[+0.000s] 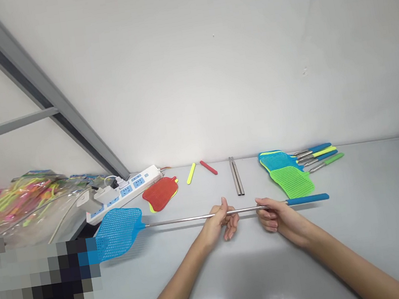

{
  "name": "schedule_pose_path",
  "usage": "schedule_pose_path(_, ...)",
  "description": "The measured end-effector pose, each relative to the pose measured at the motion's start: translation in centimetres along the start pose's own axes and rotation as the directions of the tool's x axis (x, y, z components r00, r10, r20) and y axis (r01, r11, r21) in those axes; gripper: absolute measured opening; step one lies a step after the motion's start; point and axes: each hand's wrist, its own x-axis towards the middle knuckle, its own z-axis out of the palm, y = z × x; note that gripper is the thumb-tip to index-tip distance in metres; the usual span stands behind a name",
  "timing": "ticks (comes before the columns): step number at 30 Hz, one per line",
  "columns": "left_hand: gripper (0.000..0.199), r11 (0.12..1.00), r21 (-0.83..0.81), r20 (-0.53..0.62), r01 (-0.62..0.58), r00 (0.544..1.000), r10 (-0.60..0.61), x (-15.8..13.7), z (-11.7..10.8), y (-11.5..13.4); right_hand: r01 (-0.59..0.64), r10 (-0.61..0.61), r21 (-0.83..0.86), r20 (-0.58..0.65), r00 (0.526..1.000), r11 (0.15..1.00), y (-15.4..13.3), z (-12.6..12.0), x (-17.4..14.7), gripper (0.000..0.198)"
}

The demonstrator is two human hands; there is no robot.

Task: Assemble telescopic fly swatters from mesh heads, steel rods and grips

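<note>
Across the frame's lower middle I have a blue mesh fly swatter (120,231): my right hand (275,217) pinches its silver metal shaft (180,220), my left hand (221,222) holds it with fingers loosely curled, over the grey bench (218,271).

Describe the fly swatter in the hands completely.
The fly swatter has a blue, perforated, plastic-looking head, a shiny, metal-looking rod extended in sections, and a blue handle. It is held sideways over the grey table, head to the left, one corner pixelated. The left hand and right hand both hold the rod.
</note>
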Motion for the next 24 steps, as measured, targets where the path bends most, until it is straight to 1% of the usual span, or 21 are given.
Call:
schedule_pose_path(2, 0.056, 1.000, -0.011, -0.016, 0.004, 1.000, -0.005, 0.0, -0.1, 0.0, 0.005, -0.004, -0.054, 0.017, 1.000, 0.999, 0.0, 0.3, -0.1, 0.041)
schedule_pose_path(4, 0.051, 1.000, -0.030, -0.037, 0.004, 0.999, -0.005, 0.1, -0.1, 0.0, 0.009, -0.007, -0.074, 0.028, 1.000, 0.997, 0.1, 0.6, -0.3, 0.042)
schedule_pose_path(9, 0.048, 0.997, -0.074, -0.067, 0.024, 0.997, -0.029, 0.2, 0.0, 0.2, -0.039, 0.039, 0.004, 0.020, 0.999, 0.999, 0.4, 1.2, -0.4, 0.040)
schedule_pose_path(13, 0.048, 0.999, -0.040, -0.100, 0.004, 0.995, -0.008, 0.2, 0.2, 0.2, -0.065, 0.063, 0.075, 0.026, 0.998, 0.995, 0.7, 1.2, -0.3, 0.040)
schedule_pose_path(16, 0.048, 1.000, -0.020, -0.105, -0.017, 0.994, 0.015, 0.1, 0.4, 0.3, -0.075, 0.072, 0.119, 0.032, 0.997, 0.990, 0.8, 1.3, -0.3, 0.041)
schedule_pose_path(20, 0.049, 1.000, -0.010, -0.113, -0.024, 0.993, 0.023, 0.0, 0.5, 0.3, -0.071, 0.068, 0.118, 0.024, 0.997, 0.991, 0.9, 1.5, -0.4, 0.042)
schedule_pose_path(24, 0.050, 1.000, -0.020, -0.134, 0.003, 0.991, -0.006, 0.1, 0.6, 0.3, -0.084, 0.082, 0.078, 0.020, 0.996, 0.993, 0.9, 1.5, -0.4, 0.043)
